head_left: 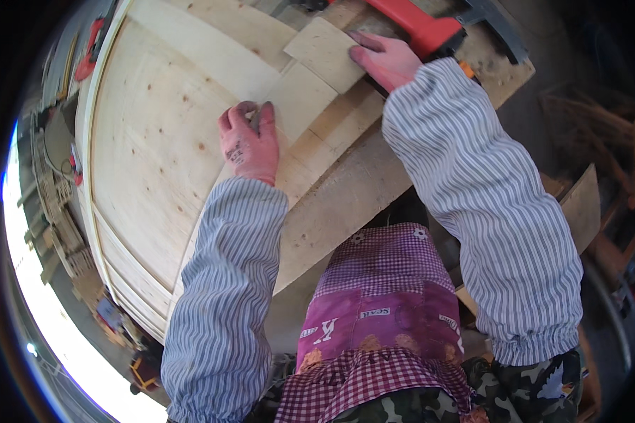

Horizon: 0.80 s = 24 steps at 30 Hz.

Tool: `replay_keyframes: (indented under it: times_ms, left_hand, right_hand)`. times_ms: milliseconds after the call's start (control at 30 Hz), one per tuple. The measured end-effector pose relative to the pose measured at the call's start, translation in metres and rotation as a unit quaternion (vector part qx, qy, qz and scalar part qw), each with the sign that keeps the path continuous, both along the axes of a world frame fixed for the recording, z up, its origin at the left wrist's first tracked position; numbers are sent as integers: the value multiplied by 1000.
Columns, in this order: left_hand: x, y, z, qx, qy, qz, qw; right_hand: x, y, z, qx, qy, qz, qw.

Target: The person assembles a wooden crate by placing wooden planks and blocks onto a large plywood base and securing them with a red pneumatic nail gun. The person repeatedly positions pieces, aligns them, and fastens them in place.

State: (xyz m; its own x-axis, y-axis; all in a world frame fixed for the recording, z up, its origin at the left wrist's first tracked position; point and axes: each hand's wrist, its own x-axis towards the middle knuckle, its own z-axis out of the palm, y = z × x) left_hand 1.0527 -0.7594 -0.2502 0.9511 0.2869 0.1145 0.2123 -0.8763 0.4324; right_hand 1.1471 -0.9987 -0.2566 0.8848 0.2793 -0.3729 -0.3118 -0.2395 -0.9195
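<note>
Red tool (422, 27) just beyond right hand (389, 63); grey metal piece (499, 29) farther right.

Even, soft light lit the pale panel (155, 113) under the fingers (244, 111); far left of them, a strip (49, 317) glared white. Right of them, wood scraps (600, 116) looked dim and soft. Fisheye distortion bowed edges toward black corners.

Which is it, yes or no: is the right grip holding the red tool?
No: the right grip is on the edge of a small wooden board.
</note>
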Motion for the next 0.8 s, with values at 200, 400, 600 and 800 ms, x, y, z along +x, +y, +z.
replay_keyframes:
  times_ms: [200,400,600,800]
  left_hand:
    - [-14,5,14,-23,26,-101,994]
    - [-21,-5,19,104,51,-161,980]
    - [-19,-2,11,85,42,-159,983]
    - [-20,-2,6,93,-1,-163,982]
  right_hand:
    - [3,10,-9,-51,31,-52,997]
    - [1,17,-8,-18,55,-95,994]
    - [1,10,-7,-49,42,-63,996]
    - [-3,10,0,-44,23,-65,997]
